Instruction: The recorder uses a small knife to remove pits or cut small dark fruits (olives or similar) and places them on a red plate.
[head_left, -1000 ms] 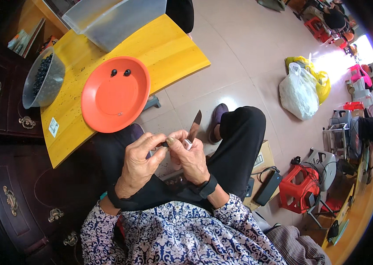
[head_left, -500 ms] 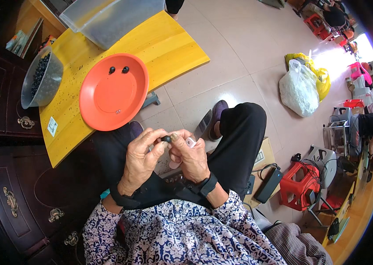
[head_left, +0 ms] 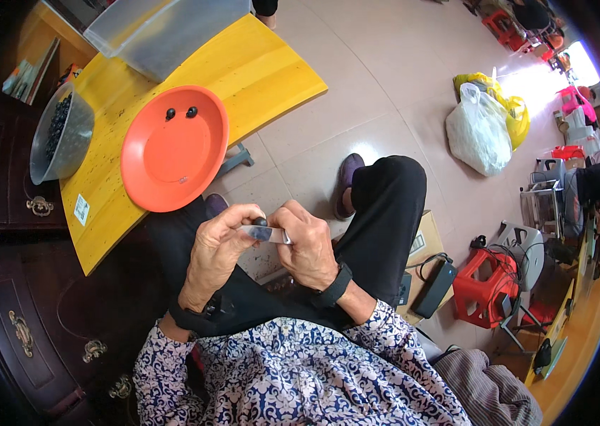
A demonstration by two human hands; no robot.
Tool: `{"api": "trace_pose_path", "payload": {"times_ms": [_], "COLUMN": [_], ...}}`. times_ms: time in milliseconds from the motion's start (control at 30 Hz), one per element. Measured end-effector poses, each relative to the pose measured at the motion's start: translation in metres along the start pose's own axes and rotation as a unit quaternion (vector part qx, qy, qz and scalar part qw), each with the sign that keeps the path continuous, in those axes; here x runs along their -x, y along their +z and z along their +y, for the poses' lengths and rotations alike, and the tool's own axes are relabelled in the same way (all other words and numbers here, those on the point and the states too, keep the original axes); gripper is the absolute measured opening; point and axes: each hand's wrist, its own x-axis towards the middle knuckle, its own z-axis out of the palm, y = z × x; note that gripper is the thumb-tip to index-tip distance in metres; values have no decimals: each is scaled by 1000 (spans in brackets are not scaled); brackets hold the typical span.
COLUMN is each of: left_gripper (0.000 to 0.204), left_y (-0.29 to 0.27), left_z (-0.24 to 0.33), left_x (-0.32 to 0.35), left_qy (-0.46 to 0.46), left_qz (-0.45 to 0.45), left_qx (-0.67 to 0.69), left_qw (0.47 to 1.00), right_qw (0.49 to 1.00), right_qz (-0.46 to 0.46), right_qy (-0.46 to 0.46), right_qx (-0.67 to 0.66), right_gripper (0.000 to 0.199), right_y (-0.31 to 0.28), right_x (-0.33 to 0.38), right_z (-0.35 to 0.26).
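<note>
Over my lap, my left hand [head_left: 213,248] pinches a small round black piece [head_left: 260,221] between thumb and fingertips. My right hand [head_left: 309,245] is closed around a small knife [head_left: 273,234], its handle hidden in the fist. The shiny blade points left, lying across the near side of the black piece, close to my left thumb. An orange plate [head_left: 142,186] sits ahead to the left on a yellow wooden board. Two similar black pieces, one left [head_left: 170,113] and one right [head_left: 192,111], rest near the plate's far edge.
A clear bowl [head_left: 81,145] of small dark pieces and a large clear bin [head_left: 172,35] stand on the crumb-strewn yellow board [head_left: 271,78]. Dark drawers [head_left: 16,298] line the left. Filled bags [head_left: 479,135], a red stool [head_left: 481,287] and a black power adapter [head_left: 433,290] are on the right.
My right hand has turned over, bringing the knife's blade across the black piece; before, its pale handle showed and the fingertips touched the piece. My left hand keeps its pinch.
</note>
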Motion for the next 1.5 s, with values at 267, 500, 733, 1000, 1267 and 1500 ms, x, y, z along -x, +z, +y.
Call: {"api": "trace_pose_path", "payload": {"times_ms": [267, 500, 733, 1000, 1267, 1500], "left_gripper": [21, 21, 22, 19, 19, 22], "left_y": [-2, 0, 1, -4, 2, 2], "left_z": [-4, -4, -5, -9, -11, -15], "left_x": [-1, 0, -1, -2, 7, 3], "left_qy": [-11, -19, -32, -54, -87, -94], "left_qz": [-18, -25, -26, -35, -80, -64], "left_qx": [12, 12, 33, 52, 157, 169], "left_qw": [1000, 999, 999, 997, 981, 979], "right_qw": [999, 998, 999, 998, 943, 844], "right_qz": [-8, -3, -7, -6, 35, -88], "right_qy": [-27, -33, -25, -36, 195, 225], "right_qx": [44, 46, 48, 49, -268, -479], "right_gripper": [18, 17, 16, 13, 10, 20], "right_y": [-1, -1, 0, 4, -14, -18], "right_x": [2, 1, 1, 1, -9, 0], "right_z": [0, 1, 1, 10, 26, -5]}}
